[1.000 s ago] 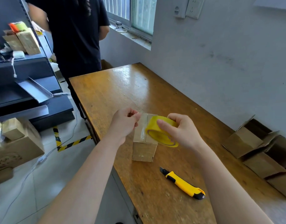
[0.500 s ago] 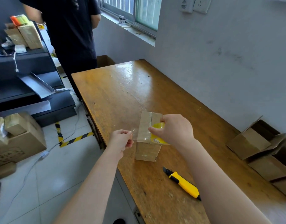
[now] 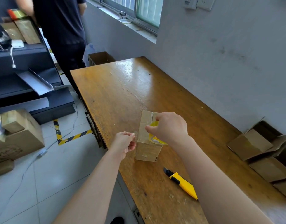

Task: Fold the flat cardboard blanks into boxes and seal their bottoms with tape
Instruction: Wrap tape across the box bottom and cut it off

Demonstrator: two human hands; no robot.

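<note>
Leftward goes the left hand (image 3: pixel 124 143) since a second ago: it has left the top of the box (image 3: pixel 147 151) and now sits just off the box's left side, over the table's near-left edge. Its fingertips are pinched together on the end of a strip of clear tape (image 3: pixel 136 135), which shows only faintly between hand and box. The right hand (image 3: pixel 170 126) has dropped lower and now covers most of the yellow tape roll (image 3: pixel 154 138), fingers curled round it and holding it down on the box's upper face. The box stands on the wooden table (image 3: pixel 122 88), close to the near-left edge, with a taped seam running along its top. A yellow utility knife (image 3: pixel 181 183) lies on the table just nearer than the box. Open cartons (image 3: pixel 252 143) rest against the wall to the right. Another person in dark clothes (image 3: pixel 63 26) stands at the table's far end.
</note>
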